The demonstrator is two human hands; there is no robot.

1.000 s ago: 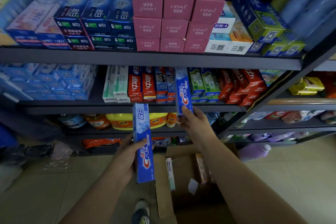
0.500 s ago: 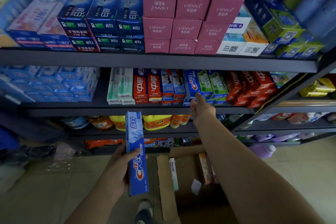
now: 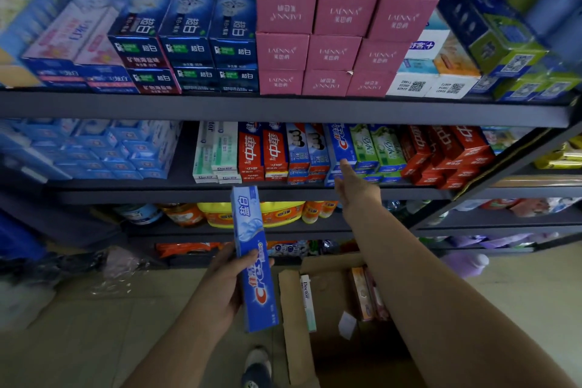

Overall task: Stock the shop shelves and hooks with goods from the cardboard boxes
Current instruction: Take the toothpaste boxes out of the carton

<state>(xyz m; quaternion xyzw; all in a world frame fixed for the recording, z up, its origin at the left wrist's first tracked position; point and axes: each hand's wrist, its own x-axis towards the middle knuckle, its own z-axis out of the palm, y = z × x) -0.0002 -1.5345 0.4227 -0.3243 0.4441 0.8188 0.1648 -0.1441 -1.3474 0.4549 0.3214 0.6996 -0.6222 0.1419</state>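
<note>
My left hand (image 3: 225, 287) grips a long blue toothpaste box (image 3: 253, 258), held upright below the middle shelf (image 3: 189, 192). My right hand (image 3: 354, 186) reaches to that shelf with straight fingers, its fingertips touching the front end of a second blue toothpaste box (image 3: 340, 143) that lies in the row between the blue-white boxes and the green ones. An open cardboard box (image 3: 291, 324) stands on the floor under my right arm, with a few toothpaste boxes (image 3: 362, 293) left inside.
The top shelf (image 3: 283, 109) carries dark blue, pink and white boxes. Red toothpaste boxes (image 3: 447, 154) and light blue packs (image 3: 94, 151) fill the middle shelf's sides. Yellow and orange bottles (image 3: 217, 214) stand on the lower shelf. My shoe (image 3: 256, 368) is beside the carton.
My right hand carried its blue toothpaste box up onto the middle shelf, laid it in the row and let go, fingers now straight against its end. My left hand kept its box, drifting slightly.
</note>
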